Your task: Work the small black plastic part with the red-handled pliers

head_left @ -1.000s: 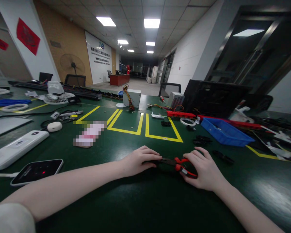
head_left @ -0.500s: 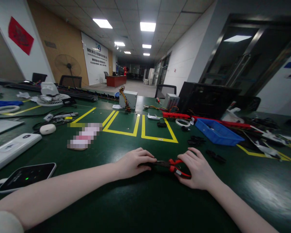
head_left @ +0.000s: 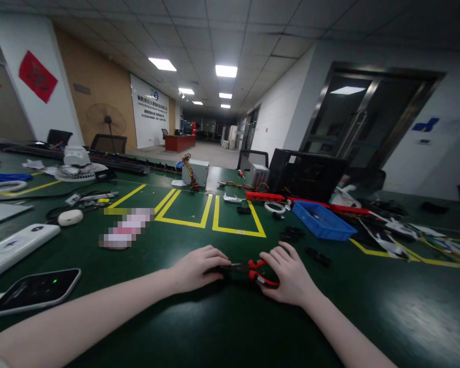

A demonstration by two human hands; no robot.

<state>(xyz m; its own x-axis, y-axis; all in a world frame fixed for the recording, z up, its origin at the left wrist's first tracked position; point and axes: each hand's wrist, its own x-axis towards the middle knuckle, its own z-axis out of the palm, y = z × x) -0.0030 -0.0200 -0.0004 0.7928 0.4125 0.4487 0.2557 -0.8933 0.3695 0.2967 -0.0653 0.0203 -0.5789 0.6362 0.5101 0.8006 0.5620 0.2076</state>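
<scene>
Red-handled long-nose pliers (head_left: 257,267) lie level just above the green table, their jaws pointing left. My right hand (head_left: 289,273) is closed around the handles, which are slightly spread. At the other end, my left hand (head_left: 201,268) pinches the tip of the jaws between thumb and fingers. Whether a small dark piece also sits between those fingertips I cannot tell. Beyond the pliers are yellow tape outlines (head_left: 239,232) on the green table (head_left: 199,327). Black cable-like bundles (head_left: 318,256) lie beyond my right hand.
A blue tray (head_left: 324,222) stands at the right, near loose cables and a black case (head_left: 306,171). A metal power supply box (head_left: 195,173) with wires is at the back. At left lie a white power strip-like device (head_left: 21,250), a flat black device (head_left: 36,291) and a white earbud case (head_left: 70,217).
The view has tilted up and turned slightly right, so the scene sits lower and further left. Both hands keep their hold on the pliers.
</scene>
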